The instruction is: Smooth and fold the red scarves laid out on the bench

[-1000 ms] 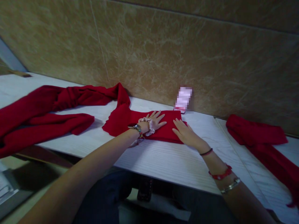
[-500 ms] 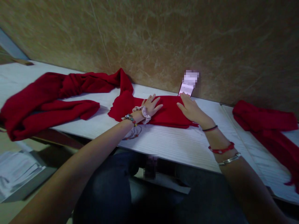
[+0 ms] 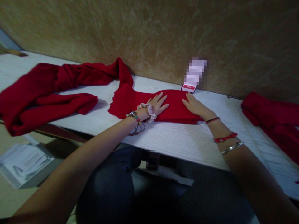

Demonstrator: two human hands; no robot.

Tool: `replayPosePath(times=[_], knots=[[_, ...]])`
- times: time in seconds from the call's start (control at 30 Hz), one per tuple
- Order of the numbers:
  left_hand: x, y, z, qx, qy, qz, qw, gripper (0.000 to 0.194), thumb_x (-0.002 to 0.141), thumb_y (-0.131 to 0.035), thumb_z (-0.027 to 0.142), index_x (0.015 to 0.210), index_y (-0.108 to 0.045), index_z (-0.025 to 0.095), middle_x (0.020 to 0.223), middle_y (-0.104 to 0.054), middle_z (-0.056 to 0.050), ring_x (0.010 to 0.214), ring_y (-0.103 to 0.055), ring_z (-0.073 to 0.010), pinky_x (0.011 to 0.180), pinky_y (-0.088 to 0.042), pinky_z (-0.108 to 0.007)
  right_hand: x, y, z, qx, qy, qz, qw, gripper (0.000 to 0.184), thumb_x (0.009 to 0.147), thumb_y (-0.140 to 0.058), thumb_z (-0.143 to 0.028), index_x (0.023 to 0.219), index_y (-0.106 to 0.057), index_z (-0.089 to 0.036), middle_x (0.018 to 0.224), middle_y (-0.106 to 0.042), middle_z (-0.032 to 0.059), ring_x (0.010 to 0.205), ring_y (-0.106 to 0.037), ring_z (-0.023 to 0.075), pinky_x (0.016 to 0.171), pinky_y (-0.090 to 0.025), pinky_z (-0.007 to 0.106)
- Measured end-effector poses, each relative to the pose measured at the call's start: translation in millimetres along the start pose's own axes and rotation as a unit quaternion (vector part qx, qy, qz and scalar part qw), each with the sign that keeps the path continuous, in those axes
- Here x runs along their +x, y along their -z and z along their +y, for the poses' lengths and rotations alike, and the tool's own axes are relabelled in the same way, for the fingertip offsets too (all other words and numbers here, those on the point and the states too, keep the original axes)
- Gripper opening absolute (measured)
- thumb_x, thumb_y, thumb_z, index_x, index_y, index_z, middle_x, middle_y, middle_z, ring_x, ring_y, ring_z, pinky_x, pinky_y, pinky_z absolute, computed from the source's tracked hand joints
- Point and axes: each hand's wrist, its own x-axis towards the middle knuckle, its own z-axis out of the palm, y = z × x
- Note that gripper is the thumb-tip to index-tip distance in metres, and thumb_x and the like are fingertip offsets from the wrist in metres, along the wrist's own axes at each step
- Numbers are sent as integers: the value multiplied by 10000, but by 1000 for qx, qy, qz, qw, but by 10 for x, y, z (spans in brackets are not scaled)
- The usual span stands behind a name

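Left hand [image 3: 158, 105] spread flat on the folded red fabric [image 3: 176, 105], right hand [image 3: 195, 106] loosely spread at its three o'clock end, white wood-grain counter [image 3: 173, 137] beneath, pink-screened rectangular phone [image 3: 194, 74] at one o'clock!

Both hands [image 3: 159, 105] lie spread on red cloth [image 3: 175, 107] near a lit phone [image 3: 194, 74].

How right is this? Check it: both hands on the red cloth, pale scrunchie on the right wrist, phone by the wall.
One slip: the head view shows the pale scrunchie on the wrist of the left hand, not the right hand. Both hands do lie on the red cloth, and the phone is by the wall.
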Motion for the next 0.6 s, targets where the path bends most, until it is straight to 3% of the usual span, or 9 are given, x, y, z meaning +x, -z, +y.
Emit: replayPosePath(times=[0.13, 0.27, 0.4, 0.6], knots=[[-51, -89, 173, -2, -22, 13, 1000, 541, 917, -308, 439, 1402, -230, 213, 1474, -144, -62, 1339, -160, -249, 1064, -210, -445, -166, 80, 108, -27, 4, 0, 1000, 583, 873, -253, -453, 1309, -346, -76, 1383, -344, 205, 1280, -291, 313, 1004, -285, 514], [-125, -110, 384, -12, -27, 15, 999, 532, 918, -306, 435, 1395, -250, 206, 1472, -155, -63, 1339, -162, -249, 1067, -203, -440, -429, 227, 26, -69, -9, 44, 997, 630, 876, -229, -486, 1341, -290, -65, 1420, -259, 223, 1303, -200, 372, 969, -221, 631], [-190, -85, 544, -22, -21, 7, 1000, 537, 922, -307, 415, 1394, -251, 165, 1469, -149, -98, 1341, -156, -239, 1072, -194, -417, -558, 279, -126, -71, 35, 63, 995, 605, 893, -197, -463, 1371, -251, -96, 1454, -206, 178, 1327, -153, 334, 1001, -191, 593], [-170, -163, 473, -13, -45, 21, 999, 532, 911, -286, 467, 1388, -266, 232, 1466, -181, -56, 1328, -196, -259, 1053, -222, -440, -498, 124, -34, -61, 31, -4, 998, 597, 895, -195, -468, 1354, -311, -103, 1424, -297, 163, 1316, -217, 303, 1024, -208, 537]])
